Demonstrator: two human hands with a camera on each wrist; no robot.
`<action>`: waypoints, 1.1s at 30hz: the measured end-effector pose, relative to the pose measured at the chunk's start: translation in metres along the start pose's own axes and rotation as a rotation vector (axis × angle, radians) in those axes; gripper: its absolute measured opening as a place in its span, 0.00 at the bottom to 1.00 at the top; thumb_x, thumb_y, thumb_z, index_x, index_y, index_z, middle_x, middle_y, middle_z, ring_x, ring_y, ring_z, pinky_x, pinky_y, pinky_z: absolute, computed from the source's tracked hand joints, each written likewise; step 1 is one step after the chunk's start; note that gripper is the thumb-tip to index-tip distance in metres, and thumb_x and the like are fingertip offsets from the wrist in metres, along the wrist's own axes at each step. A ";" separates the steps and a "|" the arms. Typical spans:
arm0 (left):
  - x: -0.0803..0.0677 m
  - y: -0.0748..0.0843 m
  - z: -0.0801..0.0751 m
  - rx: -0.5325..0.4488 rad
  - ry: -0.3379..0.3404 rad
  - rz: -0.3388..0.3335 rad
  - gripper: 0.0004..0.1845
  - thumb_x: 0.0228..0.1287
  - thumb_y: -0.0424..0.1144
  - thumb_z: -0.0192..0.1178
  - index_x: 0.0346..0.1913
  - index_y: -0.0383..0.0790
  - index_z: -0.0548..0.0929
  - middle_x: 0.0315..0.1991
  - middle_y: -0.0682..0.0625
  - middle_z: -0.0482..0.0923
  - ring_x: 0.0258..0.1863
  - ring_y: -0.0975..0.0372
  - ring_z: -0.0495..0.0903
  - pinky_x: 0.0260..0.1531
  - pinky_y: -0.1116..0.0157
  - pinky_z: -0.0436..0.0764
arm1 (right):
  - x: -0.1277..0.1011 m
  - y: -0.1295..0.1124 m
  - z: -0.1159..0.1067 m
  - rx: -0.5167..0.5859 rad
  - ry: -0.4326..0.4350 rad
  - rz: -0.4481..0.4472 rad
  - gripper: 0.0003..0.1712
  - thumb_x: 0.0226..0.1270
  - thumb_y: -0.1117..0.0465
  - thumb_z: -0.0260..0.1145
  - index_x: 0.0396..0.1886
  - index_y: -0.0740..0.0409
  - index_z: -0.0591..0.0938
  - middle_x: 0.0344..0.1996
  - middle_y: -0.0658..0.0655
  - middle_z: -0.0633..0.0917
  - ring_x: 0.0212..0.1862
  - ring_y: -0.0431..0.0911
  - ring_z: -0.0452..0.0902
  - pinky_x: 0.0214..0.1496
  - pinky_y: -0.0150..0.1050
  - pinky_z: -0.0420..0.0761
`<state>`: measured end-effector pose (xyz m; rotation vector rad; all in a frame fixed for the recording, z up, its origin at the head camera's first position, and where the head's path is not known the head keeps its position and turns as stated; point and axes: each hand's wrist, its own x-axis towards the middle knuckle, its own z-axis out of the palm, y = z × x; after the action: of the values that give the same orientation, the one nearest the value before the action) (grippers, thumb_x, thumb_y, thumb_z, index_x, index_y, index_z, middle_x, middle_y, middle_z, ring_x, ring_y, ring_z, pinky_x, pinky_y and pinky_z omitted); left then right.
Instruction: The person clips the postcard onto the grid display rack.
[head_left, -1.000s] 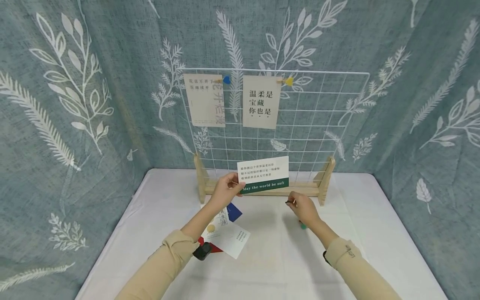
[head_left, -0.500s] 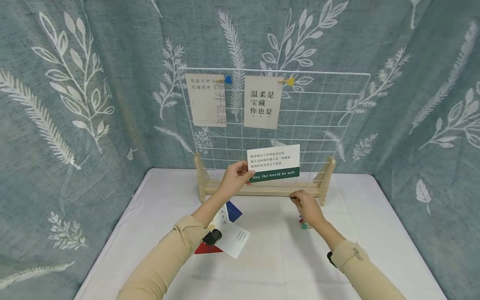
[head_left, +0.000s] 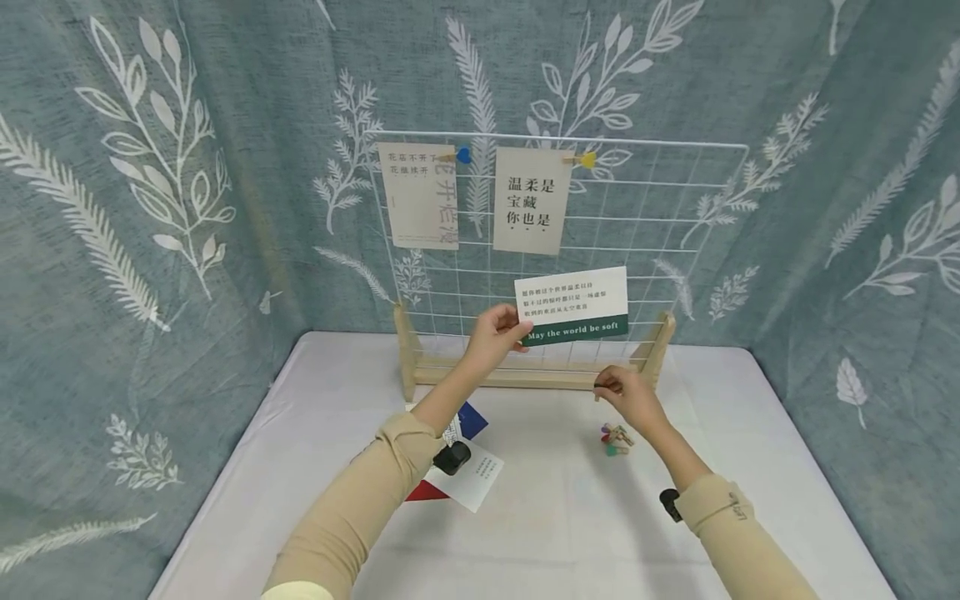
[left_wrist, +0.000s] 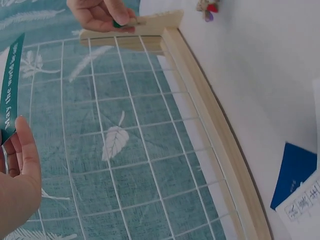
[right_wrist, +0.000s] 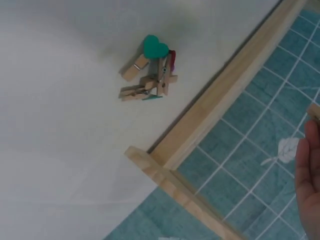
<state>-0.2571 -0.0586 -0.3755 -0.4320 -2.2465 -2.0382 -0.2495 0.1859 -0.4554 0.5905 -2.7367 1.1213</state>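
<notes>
My left hand point(head_left: 516, 330) pinches the left edge of a white card with a green band reading "May the world be soft" point(head_left: 576, 302) and holds it up against the white wire grid point(head_left: 660, 225). The left wrist view shows that hand point(left_wrist: 17, 165) and the card's green edge point(left_wrist: 10, 90). My right hand point(head_left: 602, 386) hovers low by the grid's wooden base point(head_left: 517, 379), pinching a small wooden clothespin point(left_wrist: 131, 21) with a green tip. Only the edge of that hand point(right_wrist: 309, 170) shows in the right wrist view.
Two cards hang on the grid's top row, one under a blue heart clip point(head_left: 462, 154), one under a yellow clip point(head_left: 587, 158). A small pile of heart clothespins point(head_left: 617, 438) point(right_wrist: 150, 75) lies on the white table. Several loose cards point(head_left: 471, 479) lie under my left forearm.
My left hand has lifted the card up and to the right, higher against the grid. My right hand has risen off the clothespin pile toward the wooden base, clip pinched.
</notes>
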 end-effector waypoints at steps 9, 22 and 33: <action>0.007 0.016 0.012 0.016 0.029 -0.079 0.08 0.65 0.30 0.56 0.42 0.25 0.77 0.32 0.44 0.77 0.26 0.66 0.78 0.33 0.65 0.85 | 0.000 -0.002 -0.011 0.015 0.006 -0.026 0.03 0.57 0.71 0.67 0.30 0.68 0.80 0.30 0.63 0.83 0.31 0.51 0.81 0.35 0.41 0.82; 0.020 0.042 0.023 0.047 0.004 -0.095 0.09 0.65 0.30 0.57 0.43 0.26 0.77 0.32 0.46 0.77 0.26 0.68 0.76 0.35 0.62 0.85 | -0.004 -0.014 -0.021 -0.006 0.014 -0.018 0.04 0.60 0.70 0.65 0.33 0.67 0.80 0.32 0.63 0.85 0.35 0.53 0.82 0.39 0.44 0.83; 0.025 0.053 0.028 0.063 -0.011 -0.109 0.10 0.65 0.29 0.56 0.46 0.25 0.78 0.37 0.40 0.78 0.25 0.68 0.76 0.37 0.60 0.85 | 0.004 -0.028 -0.027 -0.046 0.020 -0.202 0.03 0.58 0.71 0.66 0.32 0.66 0.79 0.29 0.62 0.86 0.32 0.52 0.83 0.37 0.42 0.84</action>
<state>-0.2638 -0.0230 -0.3220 -0.3237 -2.3827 -2.0126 -0.2429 0.1855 -0.4168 0.8231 -2.6070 1.0083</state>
